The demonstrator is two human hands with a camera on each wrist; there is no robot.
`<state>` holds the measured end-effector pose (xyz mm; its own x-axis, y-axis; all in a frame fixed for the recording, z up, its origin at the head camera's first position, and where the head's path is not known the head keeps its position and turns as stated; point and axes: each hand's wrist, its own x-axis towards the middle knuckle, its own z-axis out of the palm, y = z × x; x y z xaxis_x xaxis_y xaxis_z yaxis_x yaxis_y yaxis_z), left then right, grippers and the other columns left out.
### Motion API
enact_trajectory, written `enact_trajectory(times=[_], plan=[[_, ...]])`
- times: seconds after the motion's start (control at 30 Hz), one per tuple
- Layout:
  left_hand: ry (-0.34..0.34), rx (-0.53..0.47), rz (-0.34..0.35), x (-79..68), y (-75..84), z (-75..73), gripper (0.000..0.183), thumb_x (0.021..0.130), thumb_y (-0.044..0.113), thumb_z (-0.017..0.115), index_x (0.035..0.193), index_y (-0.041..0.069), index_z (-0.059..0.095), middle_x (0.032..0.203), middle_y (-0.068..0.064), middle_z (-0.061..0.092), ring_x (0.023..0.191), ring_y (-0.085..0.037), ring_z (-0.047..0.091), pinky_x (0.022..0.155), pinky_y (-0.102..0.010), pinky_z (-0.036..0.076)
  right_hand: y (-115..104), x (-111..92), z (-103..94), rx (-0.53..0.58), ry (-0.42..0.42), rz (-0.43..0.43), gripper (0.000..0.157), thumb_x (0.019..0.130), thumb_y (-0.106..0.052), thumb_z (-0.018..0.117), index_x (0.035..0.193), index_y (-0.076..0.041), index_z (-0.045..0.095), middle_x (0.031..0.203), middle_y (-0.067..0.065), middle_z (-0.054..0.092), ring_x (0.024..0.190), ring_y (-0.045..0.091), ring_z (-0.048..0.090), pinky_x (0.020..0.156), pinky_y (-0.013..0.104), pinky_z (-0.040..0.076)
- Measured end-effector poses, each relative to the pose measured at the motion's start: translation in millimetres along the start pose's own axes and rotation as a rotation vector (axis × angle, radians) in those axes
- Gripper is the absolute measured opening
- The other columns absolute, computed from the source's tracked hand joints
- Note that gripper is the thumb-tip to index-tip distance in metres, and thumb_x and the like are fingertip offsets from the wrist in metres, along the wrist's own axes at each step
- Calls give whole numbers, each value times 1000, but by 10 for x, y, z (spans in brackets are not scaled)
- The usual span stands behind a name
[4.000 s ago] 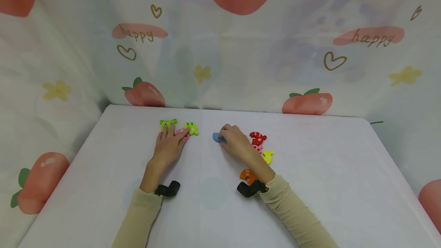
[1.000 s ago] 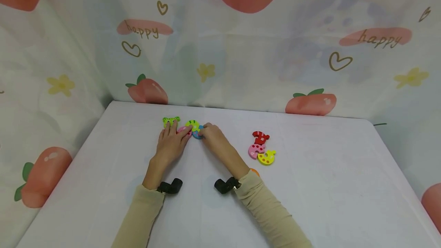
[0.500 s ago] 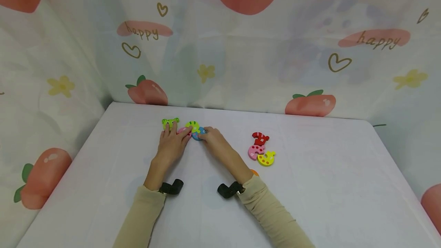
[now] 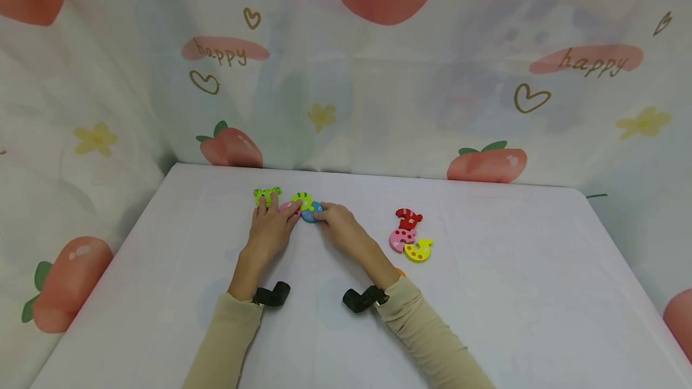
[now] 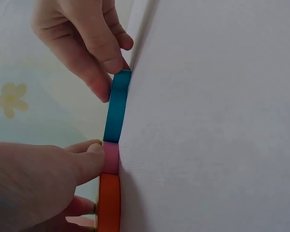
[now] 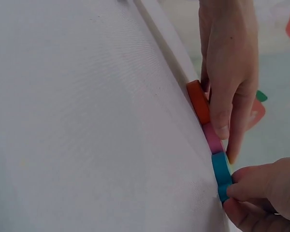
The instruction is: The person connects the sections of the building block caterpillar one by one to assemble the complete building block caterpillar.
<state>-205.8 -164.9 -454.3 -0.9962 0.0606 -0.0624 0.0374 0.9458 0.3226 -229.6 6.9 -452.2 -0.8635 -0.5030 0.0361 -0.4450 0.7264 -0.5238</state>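
Note:
In the head view, my left hand (image 4: pixel 268 231) rests with spread fingers on a row of flat, numbered puzzle pieces. The row starts at a green animal-head piece (image 4: pixel 266 195); farther along are a pink piece (image 4: pixel 286 207) and a yellow-green striped piece (image 4: pixel 303 198). An orange piece (image 5: pixel 108 203) sits under the left fingers in the left wrist view, hidden by the hand from above. At the row's right end, thumb and fingers of my right hand (image 4: pixel 347 231) pinch a blue puzzle piece (image 4: pixel 310 215), which touches the striped one.
To the right on the white table (image 4: pixel 513 293) lie a red piece (image 4: pixel 408 219), a pink spotted piece (image 4: pixel 400 240) and a yellow spotted piece (image 4: pixel 418 251), close together. Another orange piece (image 4: pixel 400 271) is mostly covered by the right forearm. A printed cloth (image 4: pixel 378 107) hangs behind.
Since four seconds ago, my right hand has brought the blue piece leftward against the striped piece. Over the last second both hands have stayed almost still, the right fingers shifting slightly.

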Motion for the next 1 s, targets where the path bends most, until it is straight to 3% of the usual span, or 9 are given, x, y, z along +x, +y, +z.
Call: enact_trajectory(times=[0.23,0.37,0.47,0.7,0.87,1.0], plan=[[-43,-48,-17,19,70,-43,43,101,32,50,143,23,49,155,-34,21,144,-57,12,113,-70,18,148,-50,-12,130,32,-3,25,92,-9,65,114,1,70,131,18,62,117,29,64,98,38,53],[-31,-36,-53,59,119,-66,48,98,42,53,140,18,53,153,-35,27,141,-59,18,110,-73,22,224,-133,-143,275,18,49,35,94,-17,64,124,0,64,129,16,64,106,26,69,87,33,58],[-13,-37,-98,96,171,-53,52,94,48,55,135,15,56,150,-36,30,139,-61,21,107,-75,23,304,-254,-304,318,8,78,42,96,-23,61,133,-3,57,131,15,63,109,27,67,88,35,58],[21,-43,-123,120,224,-25,57,91,52,60,127,9,51,147,-43,27,137,-66,16,106,-78,20,559,-682,-742,304,69,-10,41,97,-25,60,131,-3,57,131,15,63,112,28,65,92,41,56],[-28,5,-137,128,272,-8,62,94,54,54,147,23,42,151,-41,20,140,-64,12,109,-76,18,720,-1036,-926,195,103,-43,38,95,-18,63,129,-2,58,124,17,65,105,26,66,88,38,58],[-40,72,-133,124,313,25,61,95,55,49,150,31,35,153,-39,18,142,-59,16,110,-71,24,822,-1246,-1001,97,102,-21,43,92,-16,66,131,0,56,123,17,65,104,27,66,85,39,58]])
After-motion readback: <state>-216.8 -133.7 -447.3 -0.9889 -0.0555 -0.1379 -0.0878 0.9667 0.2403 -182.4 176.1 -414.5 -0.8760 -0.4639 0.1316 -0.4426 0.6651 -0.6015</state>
